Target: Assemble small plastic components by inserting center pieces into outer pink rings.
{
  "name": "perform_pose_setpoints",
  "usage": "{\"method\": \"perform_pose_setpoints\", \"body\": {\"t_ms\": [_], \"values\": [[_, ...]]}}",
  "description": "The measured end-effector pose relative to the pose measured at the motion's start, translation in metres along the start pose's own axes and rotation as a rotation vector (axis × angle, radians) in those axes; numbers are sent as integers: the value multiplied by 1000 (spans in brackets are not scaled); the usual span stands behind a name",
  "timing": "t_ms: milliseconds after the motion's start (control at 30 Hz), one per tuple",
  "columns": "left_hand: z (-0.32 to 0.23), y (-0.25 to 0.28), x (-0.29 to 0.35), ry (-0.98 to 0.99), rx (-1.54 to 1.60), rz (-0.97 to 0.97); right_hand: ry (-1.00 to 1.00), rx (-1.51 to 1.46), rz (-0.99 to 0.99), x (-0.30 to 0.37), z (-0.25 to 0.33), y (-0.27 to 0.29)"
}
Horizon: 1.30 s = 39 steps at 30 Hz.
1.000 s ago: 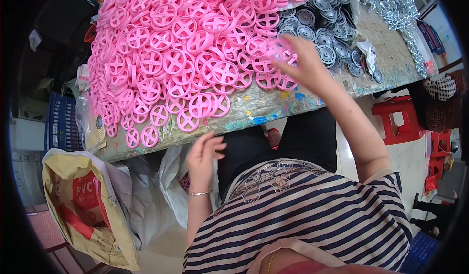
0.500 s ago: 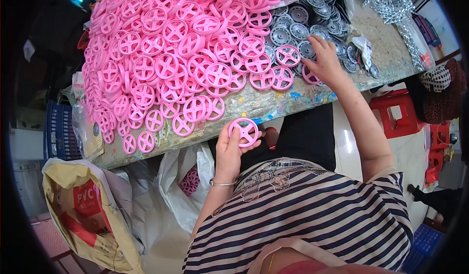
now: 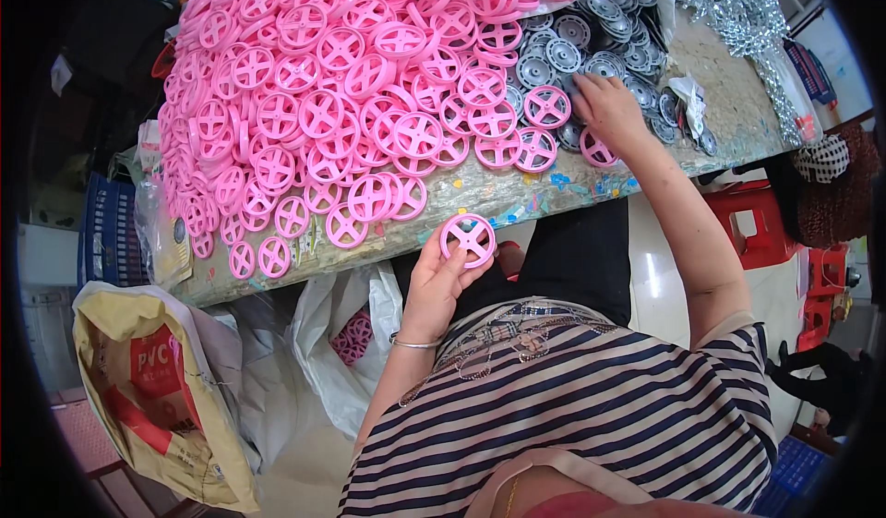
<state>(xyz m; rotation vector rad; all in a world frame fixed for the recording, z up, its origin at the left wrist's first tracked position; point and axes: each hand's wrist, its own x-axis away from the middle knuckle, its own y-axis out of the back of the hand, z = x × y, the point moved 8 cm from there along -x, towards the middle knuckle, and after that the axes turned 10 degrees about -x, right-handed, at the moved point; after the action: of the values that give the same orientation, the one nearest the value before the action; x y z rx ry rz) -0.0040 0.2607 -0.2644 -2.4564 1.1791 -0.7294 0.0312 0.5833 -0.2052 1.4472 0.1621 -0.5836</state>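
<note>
Worn speckled tabletop | left hand pinches pink spoked plastic wheel near edge, face up for viewing | right hand fingers spread on far-right grey metal discs, holding none

A tan sack with a red label sits lower left — white plastic bags beside it.

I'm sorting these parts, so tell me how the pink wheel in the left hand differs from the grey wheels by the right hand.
The pink wheel is bright pink; the grey wheels are silvery grey. The pink wheel is held alone off the table by the left hand; the grey wheels lie heaped on it, under the right hand. Both are round and spoked.
</note>
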Motion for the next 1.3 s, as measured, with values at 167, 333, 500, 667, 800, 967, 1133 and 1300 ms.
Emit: {"method": "perform_pose_setpoints", "body": {"t_ms": [167,333,500,667,800,967,1133,1300], "values": [[-3,14,-1,-49,-67,-86,-457,-350,13,-10,-25,20],[-11,12,0,-85,-41,-116,-386,-1188,197,14,128,25],[-11,6,-2,-123,-59,-87,-197,-1057,357,53,196,4],[-15,4,4,-160,-62,-86,37,-852,172,51,198,14],[-18,4,6,-162,-73,-84,-442,-1371,500,57,197,-4],[-13,6,9,-193,-177,-56,-605,-1442,637,75,202,-22],[-9,3,12,-168,-258,-91,-572,-1434,612,82,200,-24],[-8,-1,9,-82,-180,-72,-643,-1461,634,87,201,-25]]}}
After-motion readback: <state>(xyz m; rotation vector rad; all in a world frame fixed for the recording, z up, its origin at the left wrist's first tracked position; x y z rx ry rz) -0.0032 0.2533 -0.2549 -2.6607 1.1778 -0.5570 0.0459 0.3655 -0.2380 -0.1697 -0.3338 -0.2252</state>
